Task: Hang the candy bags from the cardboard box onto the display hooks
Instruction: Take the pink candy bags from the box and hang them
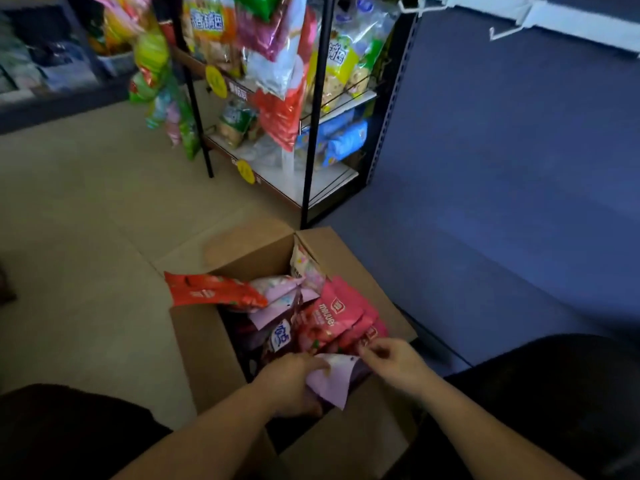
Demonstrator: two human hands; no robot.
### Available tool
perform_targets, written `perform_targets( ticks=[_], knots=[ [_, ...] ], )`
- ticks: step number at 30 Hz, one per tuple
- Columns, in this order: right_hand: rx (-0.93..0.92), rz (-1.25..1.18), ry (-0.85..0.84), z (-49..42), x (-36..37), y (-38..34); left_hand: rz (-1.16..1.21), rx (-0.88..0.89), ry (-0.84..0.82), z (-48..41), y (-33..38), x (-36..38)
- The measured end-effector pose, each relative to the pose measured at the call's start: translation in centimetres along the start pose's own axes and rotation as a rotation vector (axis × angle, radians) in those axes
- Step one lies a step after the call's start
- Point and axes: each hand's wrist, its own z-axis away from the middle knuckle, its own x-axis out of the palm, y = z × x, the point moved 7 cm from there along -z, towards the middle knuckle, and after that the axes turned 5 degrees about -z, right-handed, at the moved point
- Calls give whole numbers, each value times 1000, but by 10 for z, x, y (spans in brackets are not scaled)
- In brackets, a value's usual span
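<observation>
**Both hands on a lilac bag at the near end of the box**

Nearest the camera, the left hand (294, 384) curls round the lower left edge of a pale lilac candy bag (334, 381), thumb lying on its face. The right hand (393, 365) closes thumb and forefinger on the same bag's far right corner. The bag sits tilted at the near end of the open cardboard box (194, 344), just above the other packets.

Further in, overlapping pink candy bags (334, 318) fill the right side of the box. A dark bag with a white logo (282, 337) lies beside them. A red bag (211, 289) hangs over the left rim.

The box stands on a beige tiled floor (86, 202), just beside a blue wall panel (502, 168). Beyond it is a black-framed snack rack (313, 133) loaded with packets. White display hooks (509, 31) jut from the top of the panel, well apart from the box.
</observation>
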Motion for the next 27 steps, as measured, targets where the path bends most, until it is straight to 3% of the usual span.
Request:
perform_targets(
  ticks=[6,11,15,17,21,24,27],
  knots=[
    [31,71,-47,-8,7,3,-499,86,114,-6,26,6],
    [-79,277,-89,-8,12,9,-507,48,181,-1,46,-2],
    [-307,679,-5,-10,24,1,-339,85,580,10,46,-51],
    [-374,694,51,-10,26,-3,-229,-52,685,15,22,-72],
    [-410,613,69,-15,29,-9,-15,-250,585,11,-38,-64],
    [-398,341,157,-15,21,-23,146,-290,608,13,-50,-55],
    [-339,256,152,-14,15,-52,383,-337,674,14,-55,-61]
  ],
)
